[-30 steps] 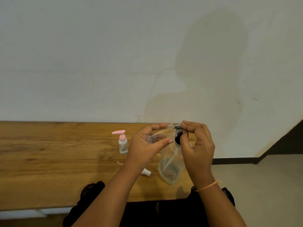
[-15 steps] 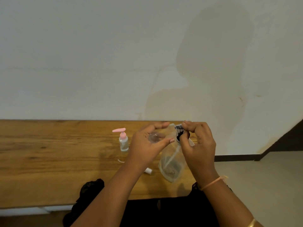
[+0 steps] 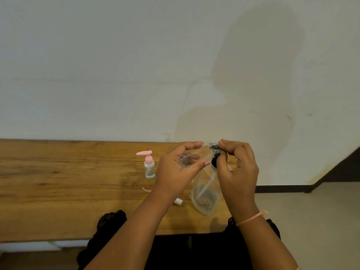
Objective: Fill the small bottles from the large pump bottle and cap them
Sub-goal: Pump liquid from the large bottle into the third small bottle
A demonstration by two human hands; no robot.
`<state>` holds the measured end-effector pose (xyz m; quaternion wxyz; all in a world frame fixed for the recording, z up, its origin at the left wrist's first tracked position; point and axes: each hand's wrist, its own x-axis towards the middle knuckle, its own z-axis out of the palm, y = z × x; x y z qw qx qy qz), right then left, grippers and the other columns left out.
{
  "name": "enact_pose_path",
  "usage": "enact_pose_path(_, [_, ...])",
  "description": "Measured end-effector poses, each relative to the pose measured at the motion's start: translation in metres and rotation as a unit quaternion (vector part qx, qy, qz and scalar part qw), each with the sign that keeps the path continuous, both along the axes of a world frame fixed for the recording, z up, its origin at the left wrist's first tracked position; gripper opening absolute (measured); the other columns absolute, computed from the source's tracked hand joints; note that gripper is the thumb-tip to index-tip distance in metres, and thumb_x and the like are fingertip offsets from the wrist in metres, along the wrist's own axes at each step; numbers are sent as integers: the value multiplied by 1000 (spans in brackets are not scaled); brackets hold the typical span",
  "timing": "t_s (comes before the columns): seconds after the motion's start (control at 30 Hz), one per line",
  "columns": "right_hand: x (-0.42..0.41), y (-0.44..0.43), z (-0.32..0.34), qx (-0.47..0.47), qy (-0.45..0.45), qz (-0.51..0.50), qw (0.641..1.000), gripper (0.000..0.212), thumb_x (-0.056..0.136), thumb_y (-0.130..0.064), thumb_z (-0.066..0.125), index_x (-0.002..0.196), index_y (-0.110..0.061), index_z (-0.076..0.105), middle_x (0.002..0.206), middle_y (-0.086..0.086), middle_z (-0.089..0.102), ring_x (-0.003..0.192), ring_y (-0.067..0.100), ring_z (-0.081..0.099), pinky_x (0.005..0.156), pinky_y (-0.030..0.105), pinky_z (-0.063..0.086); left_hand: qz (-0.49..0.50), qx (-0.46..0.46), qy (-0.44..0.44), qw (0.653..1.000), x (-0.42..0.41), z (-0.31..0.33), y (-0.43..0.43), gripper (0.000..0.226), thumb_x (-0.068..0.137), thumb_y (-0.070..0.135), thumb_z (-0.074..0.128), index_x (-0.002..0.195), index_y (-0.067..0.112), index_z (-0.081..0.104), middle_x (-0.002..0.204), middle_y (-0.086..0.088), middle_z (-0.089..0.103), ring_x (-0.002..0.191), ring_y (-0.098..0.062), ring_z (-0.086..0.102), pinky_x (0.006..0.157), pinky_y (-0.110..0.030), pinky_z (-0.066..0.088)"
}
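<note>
Bottle (image 3: 191,158) horizontal; mouth points right.

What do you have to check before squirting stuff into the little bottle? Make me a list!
1. Left hand holds the little bottle: ok.
2. Little bottle's mouth lined up with the pump head: cannot tell, the clear plastic is too hard to see.
3. Right hand pinches the pump head: ok.
4. Liquid in the big bottle: ok, but only a little at the bottom.
5. White cap lying on the table, close by: ok.
6. Pink-topped bottle standing off to the side, out of the way: ok.
</note>
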<state>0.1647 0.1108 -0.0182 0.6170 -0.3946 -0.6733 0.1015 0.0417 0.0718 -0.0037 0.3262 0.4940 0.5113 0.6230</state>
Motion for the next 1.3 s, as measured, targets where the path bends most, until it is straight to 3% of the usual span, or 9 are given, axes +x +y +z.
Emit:
enact_pose_path(0.17, [0, 2, -6, -6, -41, -11, 999, 12, 80, 1, 57, 88, -1, 65, 91, 0, 55, 85, 5, 54, 79, 4, 42, -16, -23, 4, 1000, -3, -3, -1, 41, 67, 6, 81, 94, 34, 66, 102, 13, 67, 83, -4, 68, 75, -20, 55])
enact_pose_path(0.27, [0, 1, -5, -1, -6, 6, 1000, 17, 82, -10, 51, 89, -3, 65, 91, 2, 57, 89, -3, 53, 81, 4, 42, -8, -28, 7, 1000, -2, -3, -1, 40, 67, 10, 82, 93, 36, 67, 102, 13, 69, 81, -7, 69, 75, -29, 58])
enact_pose_path(0.37, [1, -2, 1, -15, 40, 30, 999, 16, 82, -2, 54, 92, -10, 64, 92, 5, 59, 93, -4, 57, 82, 8, 45, -1, -13, 12, 1000, -1, -3, -2, 39, 68, 10, 82, 97, 31, 68, 101, 7, 69, 82, -9, 69, 76, -36, 59])
enact_pose_path(0.63, [0, -6, 8, -29, 24, 24, 999, 21, 81, 2, 54, 92, -13, 64, 93, 2, 59, 94, -8, 55, 81, 4, 42, -6, -10, -7, 1000, -1, -3, -1, 39, 68, 9, 81, 96, 32, 66, 102, 9, 67, 82, -4, 67, 74, -28, 58])
enact_pose_path(0.87, [0, 4, -8, 6, -28, -14, 999, 16, 78, 6, 57, 90, 0, 65, 93, 3, 55, 87, 1, 52, 81, 5, 42, -24, -34, -8, 999, -3, -6, 3, 41, 66, 8, 82, 92, 36, 67, 104, 10, 69, 85, -14, 69, 78, -36, 58])
enact_pose_path(1.0, [2, 2, -4, 4, 4, 9, 1000, 22, 79, 7, 56, 93, -9, 64, 93, 6, 58, 94, -8, 54, 82, 7, 43, -5, -17, 17, 1000, -1, -6, 4, 41, 67, 13, 83, 94, 38, 66, 103, 11, 69, 86, -11, 69, 80, -39, 58])
enact_pose_path(1.3, [3, -3, 3, -11, 31, 33, 999, 25, 81, 4, 56, 96, -14, 64, 95, 4, 61, 96, -6, 57, 83, 7, 44, -19, 1, -20, 1000, -1, -7, 2, 39, 67, 9, 82, 97, 30, 67, 105, 3, 68, 84, -13, 70, 77, -36, 59])
